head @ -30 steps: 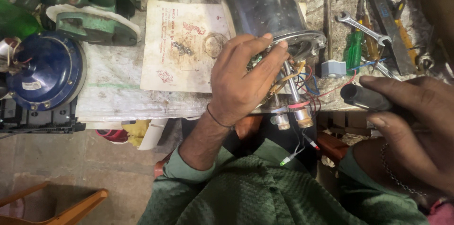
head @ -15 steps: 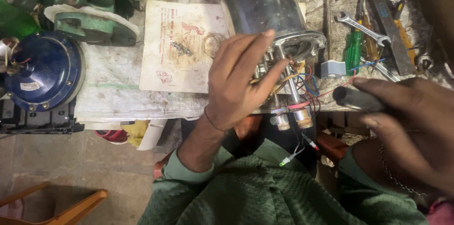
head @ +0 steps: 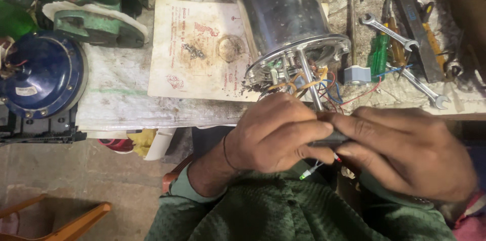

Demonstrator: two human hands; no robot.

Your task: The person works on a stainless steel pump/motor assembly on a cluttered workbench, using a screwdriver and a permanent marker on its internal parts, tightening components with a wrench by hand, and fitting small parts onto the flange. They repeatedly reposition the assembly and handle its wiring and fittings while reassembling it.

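Both hands work at the wiring step: the left hand [head: 276, 132] and right hand [head: 405, 152] grip together a dark tool handle [head: 329, 139] just below the steel cylinder [head: 283, 8], so the next move likely needs a steady touch on its coloured wires [head: 324, 81].

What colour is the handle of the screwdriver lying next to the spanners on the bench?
The screwdriver's translucent plastic handle is green, seen clearly in the head view, beside the silver metal spanners.

- A blue round motor housing [head: 40, 76] sits at the bench's left edge.
- Green cast machine parts [head: 96, 15] lie behind it.
- A stained printed paper sheet [head: 200, 51] lies flat on the bench cloth.
- A green-handled screwdriver [head: 378, 53] lies beside two open-ended spanners [head: 390, 31].
- A small grey block [head: 357, 75] rests near the screwdriver.
- An orange wooden frame [head: 61, 221] stands on the floor.
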